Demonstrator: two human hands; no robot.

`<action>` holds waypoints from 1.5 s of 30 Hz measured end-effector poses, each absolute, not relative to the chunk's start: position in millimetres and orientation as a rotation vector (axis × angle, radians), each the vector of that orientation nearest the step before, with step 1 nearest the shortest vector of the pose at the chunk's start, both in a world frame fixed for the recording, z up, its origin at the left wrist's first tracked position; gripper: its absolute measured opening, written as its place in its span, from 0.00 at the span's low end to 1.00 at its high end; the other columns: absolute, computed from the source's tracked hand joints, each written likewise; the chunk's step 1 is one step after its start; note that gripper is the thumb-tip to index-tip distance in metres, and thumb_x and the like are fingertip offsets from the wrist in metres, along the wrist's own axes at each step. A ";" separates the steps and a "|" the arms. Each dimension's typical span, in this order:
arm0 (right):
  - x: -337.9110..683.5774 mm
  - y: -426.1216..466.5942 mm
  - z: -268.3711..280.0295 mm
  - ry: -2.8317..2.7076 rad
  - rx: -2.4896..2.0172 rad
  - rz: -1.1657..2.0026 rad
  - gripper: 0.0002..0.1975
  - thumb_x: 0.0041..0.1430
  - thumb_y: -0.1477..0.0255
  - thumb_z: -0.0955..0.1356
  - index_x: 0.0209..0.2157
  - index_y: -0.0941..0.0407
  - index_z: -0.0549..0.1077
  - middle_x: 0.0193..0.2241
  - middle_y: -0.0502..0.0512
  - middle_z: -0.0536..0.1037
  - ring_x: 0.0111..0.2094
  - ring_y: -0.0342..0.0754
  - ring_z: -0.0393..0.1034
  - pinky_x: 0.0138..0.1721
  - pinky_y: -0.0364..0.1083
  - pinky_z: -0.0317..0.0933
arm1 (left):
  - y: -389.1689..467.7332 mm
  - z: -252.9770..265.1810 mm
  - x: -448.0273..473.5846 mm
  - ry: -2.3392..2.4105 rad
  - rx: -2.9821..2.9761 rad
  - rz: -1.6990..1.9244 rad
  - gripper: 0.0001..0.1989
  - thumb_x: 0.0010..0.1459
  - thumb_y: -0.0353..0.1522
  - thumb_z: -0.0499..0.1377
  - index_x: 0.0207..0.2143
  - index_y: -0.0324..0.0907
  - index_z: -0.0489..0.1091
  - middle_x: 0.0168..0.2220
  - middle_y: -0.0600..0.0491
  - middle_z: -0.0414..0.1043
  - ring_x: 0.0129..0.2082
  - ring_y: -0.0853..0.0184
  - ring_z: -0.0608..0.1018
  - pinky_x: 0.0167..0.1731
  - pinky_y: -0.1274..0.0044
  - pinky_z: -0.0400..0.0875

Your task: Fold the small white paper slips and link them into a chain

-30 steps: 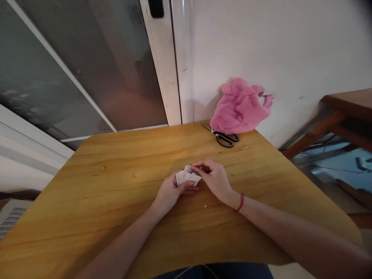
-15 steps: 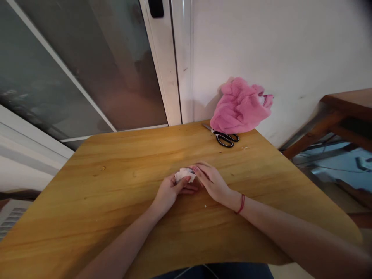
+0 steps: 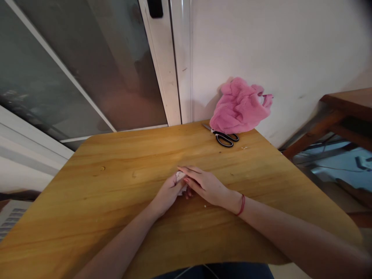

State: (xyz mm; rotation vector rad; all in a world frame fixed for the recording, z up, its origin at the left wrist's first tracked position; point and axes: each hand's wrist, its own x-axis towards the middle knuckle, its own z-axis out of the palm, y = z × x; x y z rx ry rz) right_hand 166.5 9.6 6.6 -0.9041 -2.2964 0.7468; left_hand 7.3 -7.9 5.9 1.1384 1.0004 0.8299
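Your left hand (image 3: pixel 166 196) pinches a small bunch of white paper pieces (image 3: pixel 180 176) over the middle of the counter (image 3: pixel 116 217). Your right hand (image 3: pixel 211 186) lies across them, hiding most; I can't tell whether it grips any. Only pale, uneven edges show, too small to count. Farther off, pink plush cloth (image 3: pixel 240 108) partly hides the scissors (image 3: pixel 225 144).

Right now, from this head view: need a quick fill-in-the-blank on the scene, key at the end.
1. The left hand holds small paper pieces coloured ____, with the right hand at them.
2. A red bracelet circles the wrist on the person's own ____ side.
3. The fluffy cloth is coloured ____.
4. The cutting tool beside that cloth is a pair of ____.

Missing words: white; right; pink; scissors.
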 end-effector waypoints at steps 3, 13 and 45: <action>164.8 8.8 8.2 -2.282 -0.849 0.732 0.22 0.65 0.71 0.55 0.60 0.52 0.51 0.57 0.55 0.61 0.56 0.47 0.58 0.54 0.49 0.57 | -8.7 4.9 6.7 1.033 1.158 0.841 0.14 0.54 0.40 0.55 0.23 0.40 0.62 0.18 0.58 0.62 0.18 0.75 0.64 0.19 0.81 0.56; 162.7 7.0 11.7 -2.409 -0.813 0.715 0.38 0.54 0.60 0.67 0.61 0.53 0.47 0.58 0.59 0.60 0.57 0.51 0.57 0.54 0.51 0.57 | -11.8 7.3 10.1 0.956 0.728 0.897 0.11 0.48 0.36 0.61 0.31 0.39 0.68 0.25 0.55 0.68 0.26 0.72 0.69 0.28 0.79 0.62; 163.2 7.2 8.3 -2.311 -0.934 0.828 0.32 0.51 0.73 0.69 0.57 0.49 0.57 0.55 0.54 0.64 0.47 0.48 0.66 0.44 0.47 0.64 | -12.4 6.9 8.6 0.812 0.673 0.878 0.06 0.54 0.31 0.59 0.34 0.38 0.70 0.32 0.51 0.74 0.33 0.69 0.75 0.35 0.78 0.67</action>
